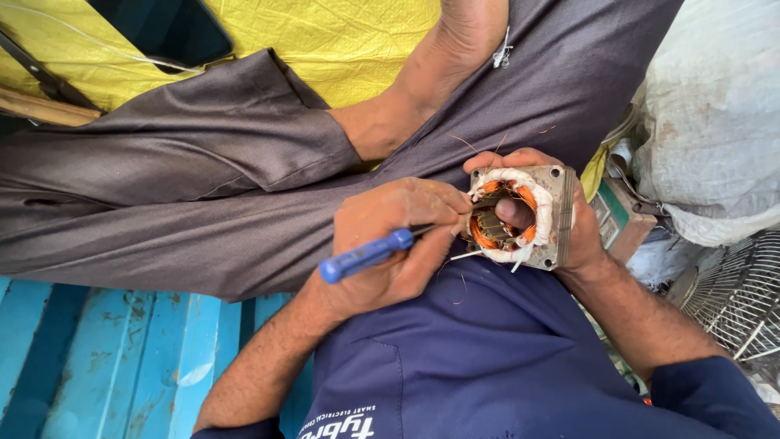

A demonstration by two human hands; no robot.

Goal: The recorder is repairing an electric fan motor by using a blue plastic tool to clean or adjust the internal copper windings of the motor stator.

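- Left hand [398,244]: fingers curled tight around a screwdriver [366,254] with a blue handle; the handle juts out to the left of the fist, the dark shaft runs right toward the motor part. The tip is hidden among the windings.
- Right hand [569,219]: clamped on a motor stator [520,215], gripping it from behind and from the right; one fingertip shows through the central bore, others curl over the top edge.
- Blue planks [106,358]: painted boards with worn patches, lower left, beside the person's left forearm.
- Dark blue garment [487,358]: covers the person's lap, directly below both hands; white print at its lower edge.
- Grey-brown cloth [203,195]: trouser fabric of a second person seated opposite, spanning the middle of the view above the hands; that person's bare forearm [422,89] lies across it.
- Yellow sheet [341,41]: crinkled, at the top, under a dark flat phone-like object [162,28] at upper left.
- Motor stator, detail: square grey metal frame with corner holes, held over the lap at centre right; copper-orange coils inside, bound with white tape, thin loose wires sticking out around it.
- White sack [715,114]: bulky, far right upper.
- Wire fan guard [731,301]: metal grille, far right lower, well apart from the hands.
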